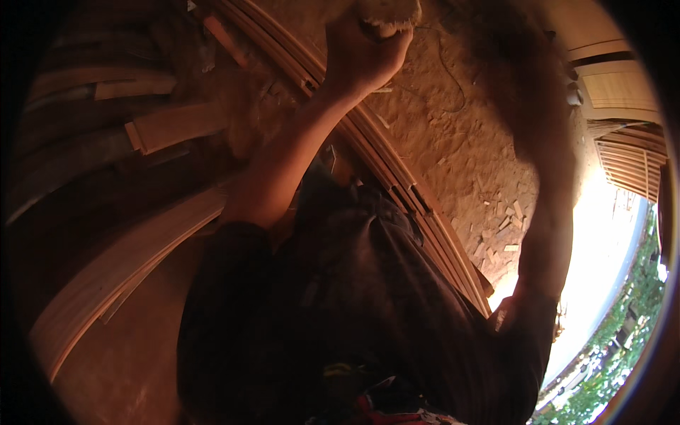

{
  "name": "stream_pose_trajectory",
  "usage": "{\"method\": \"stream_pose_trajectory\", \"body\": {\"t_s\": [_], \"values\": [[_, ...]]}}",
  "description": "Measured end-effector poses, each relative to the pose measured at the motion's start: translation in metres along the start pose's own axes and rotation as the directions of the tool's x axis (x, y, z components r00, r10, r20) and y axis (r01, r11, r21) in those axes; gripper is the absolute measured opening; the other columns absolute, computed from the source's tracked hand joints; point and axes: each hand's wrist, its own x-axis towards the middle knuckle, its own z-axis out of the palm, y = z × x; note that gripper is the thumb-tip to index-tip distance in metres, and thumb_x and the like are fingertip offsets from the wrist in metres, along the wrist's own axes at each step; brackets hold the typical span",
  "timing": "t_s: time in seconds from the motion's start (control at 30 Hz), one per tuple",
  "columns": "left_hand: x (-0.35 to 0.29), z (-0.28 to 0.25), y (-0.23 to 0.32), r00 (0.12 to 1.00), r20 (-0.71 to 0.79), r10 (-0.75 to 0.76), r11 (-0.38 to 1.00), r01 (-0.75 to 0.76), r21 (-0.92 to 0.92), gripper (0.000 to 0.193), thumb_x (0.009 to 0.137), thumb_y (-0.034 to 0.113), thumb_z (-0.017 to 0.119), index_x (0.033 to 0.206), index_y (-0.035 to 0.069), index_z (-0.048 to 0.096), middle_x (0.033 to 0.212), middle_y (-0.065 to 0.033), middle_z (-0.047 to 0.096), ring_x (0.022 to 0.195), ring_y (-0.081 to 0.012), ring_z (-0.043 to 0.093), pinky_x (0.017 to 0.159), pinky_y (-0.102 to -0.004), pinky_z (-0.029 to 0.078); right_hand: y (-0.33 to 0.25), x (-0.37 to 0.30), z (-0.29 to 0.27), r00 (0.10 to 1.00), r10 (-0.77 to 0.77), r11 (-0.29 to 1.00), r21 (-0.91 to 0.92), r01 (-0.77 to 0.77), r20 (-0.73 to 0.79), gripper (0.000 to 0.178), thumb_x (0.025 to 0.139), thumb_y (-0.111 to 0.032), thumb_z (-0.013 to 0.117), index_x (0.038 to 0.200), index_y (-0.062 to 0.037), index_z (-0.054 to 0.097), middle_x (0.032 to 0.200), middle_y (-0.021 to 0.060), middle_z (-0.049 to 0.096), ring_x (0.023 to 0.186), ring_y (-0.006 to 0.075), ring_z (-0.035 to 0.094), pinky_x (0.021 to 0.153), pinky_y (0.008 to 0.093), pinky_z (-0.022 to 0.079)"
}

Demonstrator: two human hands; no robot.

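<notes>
My left hand (365,60) is raised at the top middle, its fingers curled into a fist. It grips a pale tan piece with a rough, frayed edge (391,11), cut off by the upper rim, so its kind does not show. Long stacked wooden strips (386,159) run diagonally beneath my left forearm. My right arm (552,198) reaches up along the right side. Shadow and motion blur smear my right hand (510,49), and neither its fingers nor anything in them can be made out.
Small wood offcuts (506,223) lie scattered on the brown dirt floor (446,142). Boards (177,127) are piled in the dim area at left, with a long curved-looking plank (134,255) below them. Stacked wooden panels (616,88) stand at far right beside a bright opening.
</notes>
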Motion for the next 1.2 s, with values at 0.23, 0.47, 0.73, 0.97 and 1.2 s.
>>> {"method": "stream_pose_trajectory", "body": {"t_s": [0.23, 0.47, 0.73, 0.97, 1.2], "values": [[-0.017, -0.015, -0.045, 0.992, 0.118, -0.051, 0.993, 0.038, 0.11, 0.016, 0.098, 0.021, 0.075, 0.091, 0.007, 0.072, 0.067, -0.0004, 0.066, 0.062, -0.0119, 0.067, 0.06, -0.034, 0.056, 0.007, -0.016, 0.01, 0.975, -0.212, 0.929, -0.325, 0.179, -0.071, 0.055, 0.088, -0.018, 0.085, 0.135, 0.0035, 0.066, 0.107, 0.0118, 0.08, 0.091, 0.0196, 0.076, 0.072, 0.0317, 0.06], [-0.005, -0.005, -0.041, 0.989, 0.149, -0.023, 1.0, 0.022, 0.002, 0.022, 0.097, 0.023, 0.076, 0.111, 0.007, 0.07, 0.086, -0.0057, 0.073, 0.079, -0.0169, 0.072, 0.07, -0.0396, 0.06, 0.027, 0.01, -0.067, 0.883, -0.414, 0.806, -0.54, 0.243, -0.221, 0.047, 0.086, -0.016, 0.081, 0.129, -0.0016, 0.067, 0.105, 0.0182, 0.077, 0.096, 0.0322, 0.074, 0.079, 0.0408, 0.059], [-0.031, -0.013, -0.032, 0.965, 0.225, -0.133, 0.99, 0.119, 0.076, 0.023, 0.095, 0.023, 0.077, 0.107, 0.004, 0.073, 0.083, -0.0066, 0.073, 0.073, -0.0142, 0.071, 0.066, -0.0401, 0.063, 0.013, 0.009, 0.049, 0.972, -0.216, 0.888, -0.394, 0.236, 0.096, 0.043, 0.085, -0.02, 0.079, 0.125, -0.0073, 0.069, 0.106, 0.0244, 0.075, 0.104, 0.043, 0.072, 0.089, 0.0499, 0.058], [-0.015, -0.021, -0.054, 0.979, 0.203, -0.001, 0.996, -0.016, 0.083, 0.023, 0.098, 0.019, 0.075, 0.115, 0.004, 0.074, 0.096, -0.0092, 0.078, 0.088, -0.0216, 0.076, 0.076, -0.0406, 0.062, 0.024, 0.031, -0.093, 0.98, -0.082, 0.684, -0.705, 0.186, 0.179, 0.037, 0.089, -0.022, 0.08, 0.121, -0.0047, 0.073, 0.108, 0.0129, 0.078, 0.094, 0.0202, 0.076, 0.08, 0.0374, 0.06], [-0.025, -0.021, -0.049, 0.951, 0.25, -0.184, 0.983, 0.174, 0.061, 0.022, 0.094, 0.017, 0.077, 0.113, 0.005, 0.076, 0.101, -0.0096, 0.079, 0.098, -0.0188, 0.075, 0.081, -0.0388, 0.06, 0.055, 0.036, 0.051, 0.951, -0.305, 0.872, -0.414, 0.261, -0.042, 0.039, 0.09, -0.018, 0.075, 0.125, -0.0028, 0.07, 0.102, 0.0192, 0.077, 0.095, 0.0313, 0.075, 0.083, 0.0433, 0.06]]}}
